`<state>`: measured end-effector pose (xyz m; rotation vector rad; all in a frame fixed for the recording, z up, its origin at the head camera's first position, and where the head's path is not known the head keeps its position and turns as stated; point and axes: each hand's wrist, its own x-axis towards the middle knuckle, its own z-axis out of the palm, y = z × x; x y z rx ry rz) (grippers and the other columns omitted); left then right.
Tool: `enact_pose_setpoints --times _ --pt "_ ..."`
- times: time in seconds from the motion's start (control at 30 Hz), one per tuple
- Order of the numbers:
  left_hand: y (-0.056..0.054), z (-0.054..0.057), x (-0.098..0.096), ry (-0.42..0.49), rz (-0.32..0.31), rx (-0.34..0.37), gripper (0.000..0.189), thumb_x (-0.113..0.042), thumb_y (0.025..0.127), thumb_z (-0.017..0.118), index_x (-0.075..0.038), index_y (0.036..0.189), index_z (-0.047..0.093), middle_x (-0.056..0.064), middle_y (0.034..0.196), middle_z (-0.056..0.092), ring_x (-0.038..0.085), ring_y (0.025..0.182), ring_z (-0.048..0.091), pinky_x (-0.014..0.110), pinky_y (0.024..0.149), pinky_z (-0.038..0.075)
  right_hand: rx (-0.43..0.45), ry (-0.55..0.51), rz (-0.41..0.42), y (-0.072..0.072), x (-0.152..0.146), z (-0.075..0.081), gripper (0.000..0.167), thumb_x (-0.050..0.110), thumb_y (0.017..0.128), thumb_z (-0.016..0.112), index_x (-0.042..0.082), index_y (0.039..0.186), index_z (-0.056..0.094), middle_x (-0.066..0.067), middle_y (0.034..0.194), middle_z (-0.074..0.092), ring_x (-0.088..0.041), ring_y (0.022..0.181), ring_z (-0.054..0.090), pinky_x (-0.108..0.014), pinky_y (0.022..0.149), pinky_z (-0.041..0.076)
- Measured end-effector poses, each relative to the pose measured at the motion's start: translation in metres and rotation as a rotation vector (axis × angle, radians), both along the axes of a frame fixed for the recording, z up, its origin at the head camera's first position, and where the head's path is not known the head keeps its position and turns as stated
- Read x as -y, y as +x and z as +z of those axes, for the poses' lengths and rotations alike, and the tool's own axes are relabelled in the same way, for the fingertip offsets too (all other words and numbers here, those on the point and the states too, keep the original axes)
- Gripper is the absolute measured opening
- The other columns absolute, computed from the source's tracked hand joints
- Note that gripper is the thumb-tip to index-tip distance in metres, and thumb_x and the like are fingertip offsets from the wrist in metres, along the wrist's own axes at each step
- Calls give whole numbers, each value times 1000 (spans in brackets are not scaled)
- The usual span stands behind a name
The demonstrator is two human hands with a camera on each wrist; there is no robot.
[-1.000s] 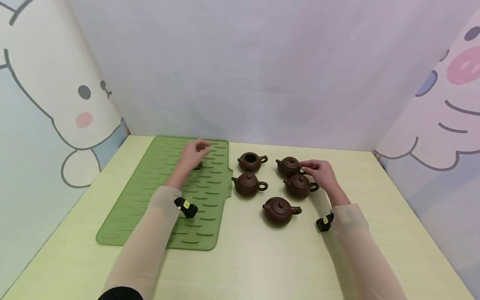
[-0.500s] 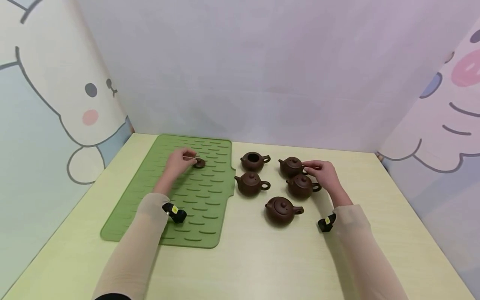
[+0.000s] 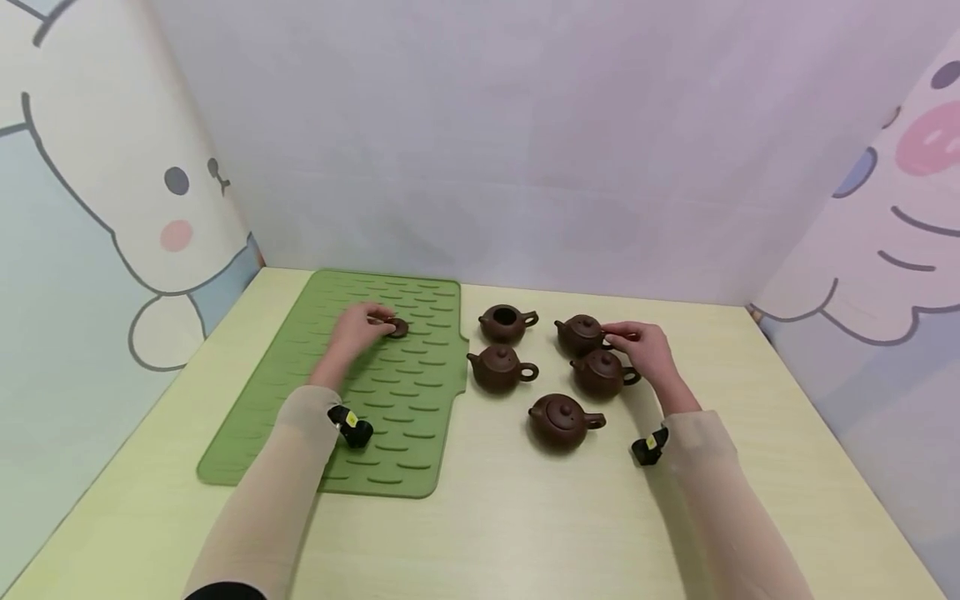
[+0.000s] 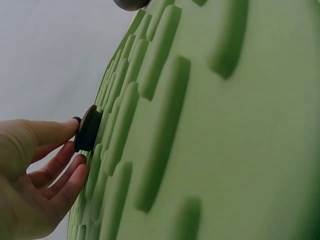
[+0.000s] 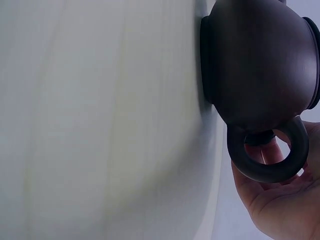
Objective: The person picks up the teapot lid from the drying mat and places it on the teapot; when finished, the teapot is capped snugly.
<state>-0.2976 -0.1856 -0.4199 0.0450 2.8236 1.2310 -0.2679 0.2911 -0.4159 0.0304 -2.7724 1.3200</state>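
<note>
Left hand (image 3: 358,327), left of centre on the green mat (image 3: 300,400), fingers loosely extended, fingertips touching the small brown lid (image 3: 398,327) lying flat on the mat. Right hand (image 3: 647,350), right of centre, fingers curled at the handle of the rear-right teapot (image 3: 580,332); grip unclear. Lidless teapot (image 3: 504,322) stands centre frame.

Head view: both forearms, in sheer beige sleeves, extend toward 12 o'clock. Left hand (image 3: 360,327), at 10 o'clock, lies low with fingers nearly straight, tips pointing to 3 o'clock. Right hand (image 3: 643,350), at 2 o'clock, has fingers loosely curled, tips pointing to 9 o'clock.
</note>
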Motion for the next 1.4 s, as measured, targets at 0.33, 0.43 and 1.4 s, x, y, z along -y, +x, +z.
enact_pose_setpoints --times 0.33,0.43,1.4 --pt "-3 3 -7 -12 62 15 29 -24 97 65 -5 119 68 21 128 66 37 118 61 50 100 50 1 23 -6 -2 1 -1 30 13 97 64 -2 123 68 -24 123 68 8 88 57 -7 74 49" --pt "-3 6 -12 15 79 5 30 -24 97 65 -5 120 68 20 129 65 37 120 61 49 103 49 2 23 -11 -2 0 -1 30 13 98 64 -2 123 68 -24 123 68 9 87 57 -7 74 49" --pt "-9 32 -111 226 -63 -160 20 -19 94 70 -7 110 72 14 117 72 29 110 69 43 91 57 59 -134 110 2 -10 -7 36 17 101 59 -5 129 62 -28 131 61 12 94 60 -17 88 56"
